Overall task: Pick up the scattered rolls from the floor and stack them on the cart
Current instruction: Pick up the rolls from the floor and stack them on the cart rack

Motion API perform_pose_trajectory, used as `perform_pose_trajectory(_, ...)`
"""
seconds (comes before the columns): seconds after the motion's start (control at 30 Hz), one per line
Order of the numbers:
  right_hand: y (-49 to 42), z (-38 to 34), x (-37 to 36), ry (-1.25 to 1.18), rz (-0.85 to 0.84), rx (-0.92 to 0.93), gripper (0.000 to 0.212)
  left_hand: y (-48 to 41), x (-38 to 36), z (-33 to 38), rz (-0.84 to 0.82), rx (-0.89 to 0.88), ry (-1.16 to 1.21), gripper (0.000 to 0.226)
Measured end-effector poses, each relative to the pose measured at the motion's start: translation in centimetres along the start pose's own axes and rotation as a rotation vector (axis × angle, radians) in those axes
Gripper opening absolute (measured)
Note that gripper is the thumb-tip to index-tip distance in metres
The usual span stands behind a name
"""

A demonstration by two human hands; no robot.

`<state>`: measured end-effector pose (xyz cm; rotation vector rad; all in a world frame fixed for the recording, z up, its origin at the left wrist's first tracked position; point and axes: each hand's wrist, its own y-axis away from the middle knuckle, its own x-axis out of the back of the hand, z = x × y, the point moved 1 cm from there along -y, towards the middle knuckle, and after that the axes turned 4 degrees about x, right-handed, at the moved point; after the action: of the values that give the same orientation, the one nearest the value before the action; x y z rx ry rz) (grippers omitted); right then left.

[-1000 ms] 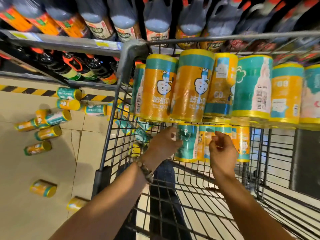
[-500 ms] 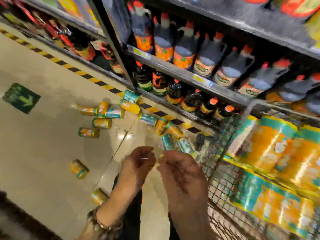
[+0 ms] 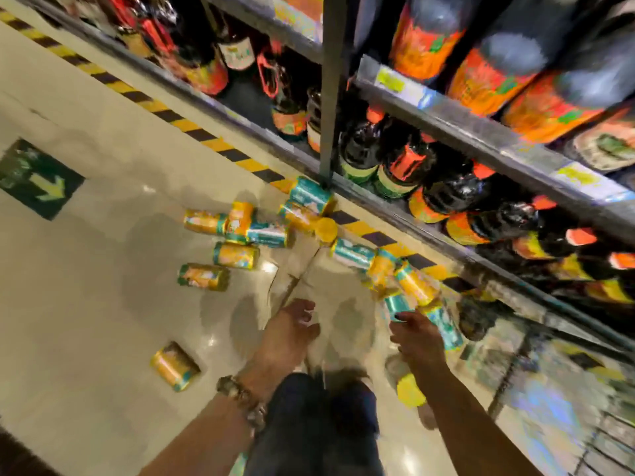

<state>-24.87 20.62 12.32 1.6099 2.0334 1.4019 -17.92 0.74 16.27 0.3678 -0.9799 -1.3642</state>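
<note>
Rolls (image 3: 237,255): scattered on floor (image 3: 86,304) by shelf (image 3: 378,197) base, blurred. Left hand (image 3: 288,333): loose, empty. Right hand (image 3: 417,338): at nearest teal roll (image 3: 395,302), grasp unclear. Cart (image 3: 591,434): near right, smeared, cut off

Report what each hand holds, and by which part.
Left hand holds nothing. Right hand is at a teal roll; blur hides any grip.
</note>
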Motion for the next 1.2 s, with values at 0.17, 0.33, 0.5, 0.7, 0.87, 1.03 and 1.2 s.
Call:
perform_pose_trajectory(0.17,-10.0,5.2,-1.4,0.278,0.12,-0.077,0.024,-11.1,-5.2,-4.8,-0.035,-0.014,-0.351,0.04)
perform_pose_trajectory(0.33,-20.9,7.5,-3.7,0.434,0.064,-0.028,0.037,-23.0,-11.4,-6.8,-0.108,-0.15,-0.849,0.078)
perform_pose_trajectory(0.5,-30.0,9.0,-7.7,0.545,0.074,-0.056,0.052,-34.5,-16.5,-6.4,0.099,-0.401,-1.148,0.082)
perform_pose_trajectory(0.7,-31.3,10.9,-9.6,0.382,0.233,-0.049,0.094,-36.7,-16.6,-7.3,0.138,-0.543,-1.176,0.076)
perform_pose_trajectory(0.87,-28.8,10.5,-9.2,0.36,0.152,0.013,0.072,-29.2,-14.0,-10.6,0.053,-0.047,-0.601,0.071)
perform_pose_trajectory(1.03,-20.9,8.4,-8.2,0.06,0.084,-0.047,0.064,-20.4,-11.3,-10.8,0.066,0.346,0.003,0.05)
perform_pose_trajectory(1.2,-6.5,3.8,-3.4,-0.304,0.143,-0.087,0.062,-10.6,-6.2,-2.7,0.048,0.414,0.348,0.025)
